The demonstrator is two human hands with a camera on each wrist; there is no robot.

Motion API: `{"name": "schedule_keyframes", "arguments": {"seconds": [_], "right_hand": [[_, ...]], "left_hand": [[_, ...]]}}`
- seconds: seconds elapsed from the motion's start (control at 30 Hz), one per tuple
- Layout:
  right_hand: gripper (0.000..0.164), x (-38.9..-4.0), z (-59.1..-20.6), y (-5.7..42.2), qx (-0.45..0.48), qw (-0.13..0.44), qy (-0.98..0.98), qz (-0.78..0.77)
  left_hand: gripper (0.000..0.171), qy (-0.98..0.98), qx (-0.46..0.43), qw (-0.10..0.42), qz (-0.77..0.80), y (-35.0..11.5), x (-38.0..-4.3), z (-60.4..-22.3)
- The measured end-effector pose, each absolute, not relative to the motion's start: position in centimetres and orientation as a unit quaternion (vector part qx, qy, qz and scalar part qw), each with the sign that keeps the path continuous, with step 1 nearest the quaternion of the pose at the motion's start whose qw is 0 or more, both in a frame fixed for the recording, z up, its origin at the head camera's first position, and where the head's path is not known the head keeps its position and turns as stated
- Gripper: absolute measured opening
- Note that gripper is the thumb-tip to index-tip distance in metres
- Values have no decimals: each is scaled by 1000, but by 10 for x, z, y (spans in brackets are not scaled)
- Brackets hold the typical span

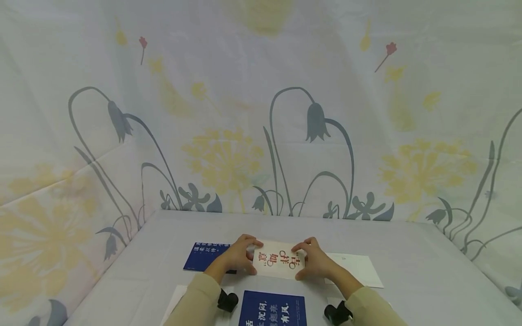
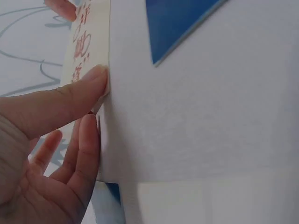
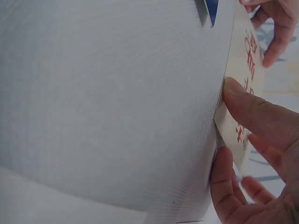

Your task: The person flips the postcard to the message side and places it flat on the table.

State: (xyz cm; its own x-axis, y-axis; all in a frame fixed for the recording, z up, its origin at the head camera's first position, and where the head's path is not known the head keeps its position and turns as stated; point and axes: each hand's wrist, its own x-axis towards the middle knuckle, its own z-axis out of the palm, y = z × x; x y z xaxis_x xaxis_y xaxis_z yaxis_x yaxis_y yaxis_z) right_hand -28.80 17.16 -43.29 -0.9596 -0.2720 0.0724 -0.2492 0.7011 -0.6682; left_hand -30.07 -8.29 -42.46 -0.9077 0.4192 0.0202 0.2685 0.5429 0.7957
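A cream card [image 1: 271, 270] with red lettering is held between both hands in the head view, over the middle of the white table. My left hand [image 1: 239, 256] pinches its left edge, with the thumb on the near corner in the left wrist view. On the opposite edge, my right hand [image 1: 317, 260] grips it with the thumb [image 3: 247, 105] on the printed face. Fingers of both hands reach to the card's far side. Beside the left hand lies a dark blue card [image 1: 200, 259] with white writing, partly covered by that hand.
A white card [image 1: 360, 270] lies beyond the right forearm. Nearer the front is another blue card [image 1: 271, 308] with white text, cut off by the frame. The left sleeve partly covers a white sheet [image 1: 174, 299]. Behind the table [image 1: 138, 262] hangs a flowered cloth [image 1: 244, 113].
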Motion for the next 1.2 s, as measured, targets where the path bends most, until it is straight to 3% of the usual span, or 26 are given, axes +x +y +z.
{"name": "schedule_keyframes", "arguments": {"seconds": [0.17,0.43,0.63,0.9,1.07,1.2], "right_hand": [[61,-284,-431,170,-121,7,923,-366],[45,-280,-429,174,-119,-14,904,-409],[41,-280,-428,177,-104,-49,881,-458],[58,-280,-430,181,-73,-54,856,-509],[49,-281,-429,183,-75,-60,841,-532],[39,-282,-428,183,-75,-76,843,-527]], "left_hand": [[73,868,194,72,451,-85,-298,-429],[69,853,170,45,491,-87,-295,-433],[58,844,153,19,513,-87,-289,-432],[42,808,151,-5,570,-85,-285,-433],[26,790,147,-12,595,-83,-286,-435],[23,779,121,-16,615,-81,-289,-435]]}}
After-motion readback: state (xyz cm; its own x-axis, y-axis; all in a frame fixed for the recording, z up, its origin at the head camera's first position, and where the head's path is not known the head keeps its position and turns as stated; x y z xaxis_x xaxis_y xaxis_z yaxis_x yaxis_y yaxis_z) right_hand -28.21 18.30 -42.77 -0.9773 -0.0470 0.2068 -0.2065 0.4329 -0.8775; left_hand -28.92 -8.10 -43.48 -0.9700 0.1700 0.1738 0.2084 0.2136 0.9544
